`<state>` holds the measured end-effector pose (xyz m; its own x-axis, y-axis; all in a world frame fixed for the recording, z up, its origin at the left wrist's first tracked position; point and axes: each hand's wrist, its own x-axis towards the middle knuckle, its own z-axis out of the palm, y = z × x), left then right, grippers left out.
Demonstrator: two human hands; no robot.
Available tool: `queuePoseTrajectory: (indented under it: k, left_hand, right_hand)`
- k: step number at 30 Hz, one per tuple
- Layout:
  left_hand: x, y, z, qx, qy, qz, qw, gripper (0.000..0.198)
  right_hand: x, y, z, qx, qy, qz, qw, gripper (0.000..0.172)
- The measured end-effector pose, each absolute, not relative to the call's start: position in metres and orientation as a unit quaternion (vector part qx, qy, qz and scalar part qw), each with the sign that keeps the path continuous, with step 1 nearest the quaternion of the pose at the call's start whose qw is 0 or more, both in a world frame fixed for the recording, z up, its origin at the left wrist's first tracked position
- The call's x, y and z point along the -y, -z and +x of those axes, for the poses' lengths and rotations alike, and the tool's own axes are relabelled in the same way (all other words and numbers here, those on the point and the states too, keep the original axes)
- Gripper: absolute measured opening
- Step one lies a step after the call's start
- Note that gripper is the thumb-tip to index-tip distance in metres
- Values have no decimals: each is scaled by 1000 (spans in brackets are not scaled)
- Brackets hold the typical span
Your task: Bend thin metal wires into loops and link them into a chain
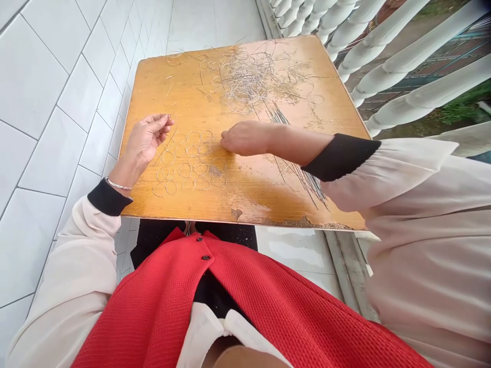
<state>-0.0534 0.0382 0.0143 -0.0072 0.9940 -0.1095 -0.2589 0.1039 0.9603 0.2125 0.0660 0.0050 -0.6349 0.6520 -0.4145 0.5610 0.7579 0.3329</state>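
My left hand (148, 138) is raised over the left part of the wooden table, thumb and fingertips pinched together. A thin sliver seems to show at its fingertips, too small to name. Close to the tabletop, my right hand (242, 138) is closed with its fingers pointing left; whatever it may hold is hidden. Between and below the hands lie rows of thin wire loops (185, 170), many bent into rings or figure-eight shapes. The right fingertips are just right of the upper row.
A tangled heap of thin wire (249, 79) covers the table's far side. Long thin rods (307, 181) lie under and beside my right forearm. The worn wooden tabletop (184, 207) has chipped edges. A tiled wall (57, 102) stands left, a white balustrade (383, 76) right.
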Motion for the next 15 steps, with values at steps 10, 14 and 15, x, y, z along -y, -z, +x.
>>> queuePoseTrajectory:
  k: [10, 14, 15]
  left_hand:
    - [-36, -37, -64, -443, -548, 475, 527, 10]
    - [-35, -42, -66, -468, -531, 497, 502, 17]
    - [-35, -42, -66, -475, -529, 497, 497, 17]
  right_hand:
    - [-57, -20, 241, -887, -103, 395, 217, 27]
    - [-52, -35, 246, -889, -87, 384, 234, 28]
    - [-54, -37, 248, -891, -82, 394, 212, 28]
